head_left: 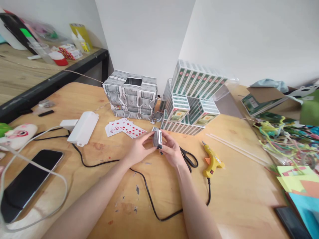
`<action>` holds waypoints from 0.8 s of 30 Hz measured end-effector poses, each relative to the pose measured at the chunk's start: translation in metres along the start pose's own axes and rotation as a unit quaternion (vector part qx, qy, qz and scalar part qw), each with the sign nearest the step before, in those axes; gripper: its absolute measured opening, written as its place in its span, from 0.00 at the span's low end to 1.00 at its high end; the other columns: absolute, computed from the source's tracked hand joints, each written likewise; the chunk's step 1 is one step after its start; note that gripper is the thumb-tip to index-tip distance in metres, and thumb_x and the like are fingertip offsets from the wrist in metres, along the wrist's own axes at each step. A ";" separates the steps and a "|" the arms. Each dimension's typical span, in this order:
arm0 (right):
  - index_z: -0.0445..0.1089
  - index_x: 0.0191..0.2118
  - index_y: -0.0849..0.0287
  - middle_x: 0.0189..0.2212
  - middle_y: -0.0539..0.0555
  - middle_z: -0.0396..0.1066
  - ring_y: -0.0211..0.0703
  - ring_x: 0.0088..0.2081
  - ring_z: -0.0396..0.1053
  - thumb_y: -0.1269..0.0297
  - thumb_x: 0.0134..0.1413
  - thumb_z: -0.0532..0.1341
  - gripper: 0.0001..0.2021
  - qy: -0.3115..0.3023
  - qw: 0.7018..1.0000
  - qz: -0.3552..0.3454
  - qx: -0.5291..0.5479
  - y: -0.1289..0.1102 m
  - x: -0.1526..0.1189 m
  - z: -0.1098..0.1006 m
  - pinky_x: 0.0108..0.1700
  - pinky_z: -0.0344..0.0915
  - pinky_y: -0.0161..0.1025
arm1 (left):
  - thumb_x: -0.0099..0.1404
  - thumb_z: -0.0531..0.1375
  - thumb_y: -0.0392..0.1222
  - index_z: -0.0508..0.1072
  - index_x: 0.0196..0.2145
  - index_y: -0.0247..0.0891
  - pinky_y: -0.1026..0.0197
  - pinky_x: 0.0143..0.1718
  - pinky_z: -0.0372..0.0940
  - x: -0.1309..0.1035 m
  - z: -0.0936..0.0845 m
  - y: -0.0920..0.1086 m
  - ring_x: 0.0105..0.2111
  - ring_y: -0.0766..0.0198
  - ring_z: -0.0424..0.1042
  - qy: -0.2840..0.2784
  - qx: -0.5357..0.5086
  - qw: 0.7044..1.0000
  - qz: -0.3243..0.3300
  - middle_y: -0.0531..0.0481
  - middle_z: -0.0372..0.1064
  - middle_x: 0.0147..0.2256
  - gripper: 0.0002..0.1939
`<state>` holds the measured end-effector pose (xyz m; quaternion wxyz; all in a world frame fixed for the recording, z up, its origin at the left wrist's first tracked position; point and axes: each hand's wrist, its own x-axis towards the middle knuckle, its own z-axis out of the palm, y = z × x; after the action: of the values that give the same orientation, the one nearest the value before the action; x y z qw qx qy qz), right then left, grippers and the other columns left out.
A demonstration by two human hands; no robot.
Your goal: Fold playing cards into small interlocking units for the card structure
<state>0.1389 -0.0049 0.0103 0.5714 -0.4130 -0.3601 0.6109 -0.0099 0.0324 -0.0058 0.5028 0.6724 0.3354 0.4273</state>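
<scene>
My left hand (140, 148) and my right hand (171, 150) meet at the middle of the table, both closed on a small folded piece of playing cards (157, 137) with a patterned back. Just behind my left hand, red-suited playing cards (124, 127) lie fanned face up. Behind them stands a box-like structure built of cards (132, 99), with an opening in its top. Green-and-white card boxes (178, 108) are stacked behind my right hand. Black-handled scissors (189, 158) lie partly hidden beside my right hand, and a yellow glue gun (212, 161) rests further right.
On the left are a white power adapter (83, 128), a phone (28, 184) and white cables. A black cord (149, 194) loops across the wooden table (124, 212) under my forearms. Two clear sticks (236, 149), colourful scraps (286, 142) and paper sheets (305, 202) lie at the right.
</scene>
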 end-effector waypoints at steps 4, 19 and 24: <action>0.72 0.42 0.56 0.33 0.52 0.71 0.35 0.25 0.63 0.59 0.41 0.66 0.19 0.045 0.999 0.013 -0.001 0.005 0.003 0.000 0.24 0.60 0.33 | 0.55 0.61 0.39 0.64 0.52 0.40 0.51 0.51 0.64 0.000 -0.002 -0.004 0.52 0.55 0.63 0.023 0.116 0.992 0.041 0.43 0.61 0.52 0.25; 0.75 0.33 0.58 0.19 0.49 0.66 0.34 0.18 0.60 0.59 0.37 0.67 0.12 0.064 0.996 0.066 0.011 0.009 0.006 -0.003 0.19 0.58 0.34 | 0.56 0.60 0.39 0.63 0.53 0.43 0.51 0.52 0.62 0.000 -0.005 -0.009 0.51 0.56 0.64 0.033 0.198 0.976 0.088 0.45 0.63 0.52 0.26; 0.74 0.25 0.60 0.17 0.48 0.66 0.34 0.16 0.61 0.58 0.42 0.64 0.10 0.079 0.995 0.004 -0.068 0.011 0.006 -0.001 0.20 0.58 0.34 | 0.56 0.60 0.38 0.62 0.53 0.42 0.52 0.52 0.61 0.000 -0.005 -0.007 0.51 0.57 0.64 0.045 0.230 0.968 0.091 0.45 0.63 0.51 0.26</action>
<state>0.1353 0.0002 -0.0010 0.5662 -0.4988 -0.3528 0.5532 -0.0145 0.0362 -0.0118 0.2781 0.7777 0.3841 0.4126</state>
